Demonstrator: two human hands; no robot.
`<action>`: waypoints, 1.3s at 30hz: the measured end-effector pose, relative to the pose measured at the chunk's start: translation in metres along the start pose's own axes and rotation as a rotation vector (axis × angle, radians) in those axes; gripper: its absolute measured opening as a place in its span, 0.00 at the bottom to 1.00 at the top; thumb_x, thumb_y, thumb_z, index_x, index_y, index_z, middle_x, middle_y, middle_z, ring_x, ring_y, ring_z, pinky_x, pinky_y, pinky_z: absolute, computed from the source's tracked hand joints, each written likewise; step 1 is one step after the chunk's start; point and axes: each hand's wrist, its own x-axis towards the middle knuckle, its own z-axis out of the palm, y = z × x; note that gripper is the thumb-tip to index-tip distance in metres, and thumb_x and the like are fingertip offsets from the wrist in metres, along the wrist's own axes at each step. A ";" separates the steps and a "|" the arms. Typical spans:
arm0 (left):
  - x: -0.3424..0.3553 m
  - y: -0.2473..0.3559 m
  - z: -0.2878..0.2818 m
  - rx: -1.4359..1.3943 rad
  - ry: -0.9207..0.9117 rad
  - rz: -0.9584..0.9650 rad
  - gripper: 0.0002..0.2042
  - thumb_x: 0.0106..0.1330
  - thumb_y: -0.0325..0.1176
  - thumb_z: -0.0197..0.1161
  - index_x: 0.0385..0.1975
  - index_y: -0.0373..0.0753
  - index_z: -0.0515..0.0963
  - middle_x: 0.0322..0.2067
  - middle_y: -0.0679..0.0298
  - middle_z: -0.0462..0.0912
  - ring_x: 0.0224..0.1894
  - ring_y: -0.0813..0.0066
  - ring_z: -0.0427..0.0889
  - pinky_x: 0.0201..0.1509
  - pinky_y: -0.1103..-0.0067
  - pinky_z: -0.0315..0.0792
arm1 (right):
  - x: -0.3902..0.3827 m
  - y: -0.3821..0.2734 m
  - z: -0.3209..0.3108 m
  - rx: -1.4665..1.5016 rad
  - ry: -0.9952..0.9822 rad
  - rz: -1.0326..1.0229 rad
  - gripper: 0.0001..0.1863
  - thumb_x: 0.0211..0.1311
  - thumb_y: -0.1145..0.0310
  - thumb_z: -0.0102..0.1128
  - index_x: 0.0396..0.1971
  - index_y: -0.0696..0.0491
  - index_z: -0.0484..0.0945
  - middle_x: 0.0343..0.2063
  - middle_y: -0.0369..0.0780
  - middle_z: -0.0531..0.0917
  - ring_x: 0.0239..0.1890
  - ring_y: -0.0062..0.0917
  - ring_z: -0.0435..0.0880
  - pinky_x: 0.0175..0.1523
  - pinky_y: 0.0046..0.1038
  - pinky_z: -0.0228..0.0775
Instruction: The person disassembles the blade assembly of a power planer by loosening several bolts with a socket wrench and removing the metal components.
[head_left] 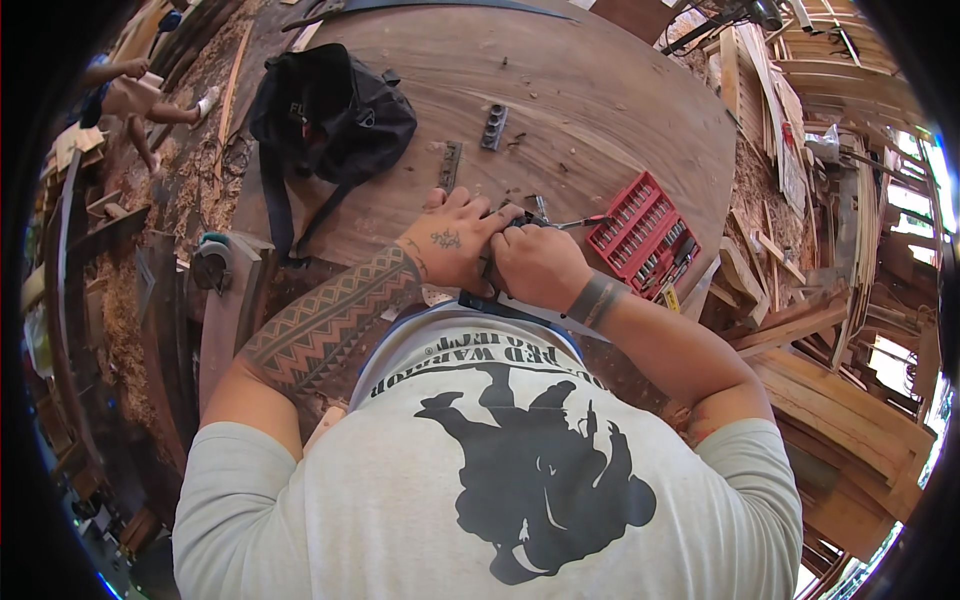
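Close in front of my body, my two hands meet at the near edge of a wooden tabletop [560,90]. My left hand [455,242] is closed over a dark, narrow piece [487,262], its thumb and fingers on either side. Against it presses my right hand [540,262], fingers curled; what they pinch is hidden. A thin metal tool [578,223] lies just beyond the right knuckles. Past the left fingers rests a flat metal strip with holes [450,165]. Farther off sits a dark block with round recesses [493,127].
An open red bit-set case [645,235] lies right of my hands. At the left is a black bag [330,125] with a hanging strap. Small loose bits dot the tabletop. Timber planks [840,410] are stacked at the right. Another person [140,100] is at the far left among wood shavings.
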 end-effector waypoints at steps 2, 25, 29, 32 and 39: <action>0.000 -0.001 0.000 -0.016 -0.001 -0.005 0.59 0.46 0.56 0.89 0.84 0.59 0.65 0.66 0.58 0.79 0.71 0.52 0.70 0.76 0.54 0.57 | 0.000 -0.002 0.000 -0.058 -0.026 -0.003 0.12 0.65 0.61 0.66 0.37 0.55 0.87 0.33 0.42 0.91 0.38 0.37 0.94 0.42 0.44 0.88; 0.000 -0.003 0.004 -0.027 0.052 0.017 0.59 0.44 0.54 0.90 0.83 0.58 0.67 0.63 0.59 0.80 0.69 0.52 0.72 0.73 0.54 0.59 | 0.009 0.001 -0.019 -0.048 -0.200 -0.026 0.11 0.63 0.62 0.66 0.31 0.52 0.91 0.32 0.43 0.93 0.34 0.39 0.95 0.38 0.44 0.87; -0.003 -0.004 0.002 -0.031 0.021 -0.007 0.59 0.45 0.54 0.90 0.83 0.58 0.66 0.64 0.58 0.80 0.69 0.52 0.71 0.74 0.54 0.59 | 0.012 0.029 -0.021 0.155 -0.317 0.052 0.13 0.68 0.60 0.65 0.31 0.52 0.92 0.32 0.48 0.93 0.38 0.47 0.94 0.44 0.48 0.86; -0.002 0.001 -0.002 -0.023 -0.052 -0.062 0.59 0.46 0.55 0.89 0.84 0.58 0.65 0.64 0.57 0.79 0.70 0.53 0.71 0.74 0.55 0.58 | 0.025 0.089 -0.014 0.430 -0.063 0.406 0.17 0.74 0.54 0.65 0.36 0.53 0.91 0.37 0.52 0.92 0.43 0.54 0.91 0.52 0.51 0.84; 0.005 -0.001 -0.003 -0.014 -0.048 -0.009 0.59 0.48 0.59 0.86 0.84 0.57 0.64 0.65 0.57 0.78 0.71 0.53 0.69 0.75 0.53 0.57 | 0.019 0.230 0.097 0.252 0.119 0.728 0.23 0.73 0.56 0.69 0.60 0.52 0.81 0.57 0.51 0.89 0.63 0.50 0.87 0.67 0.47 0.78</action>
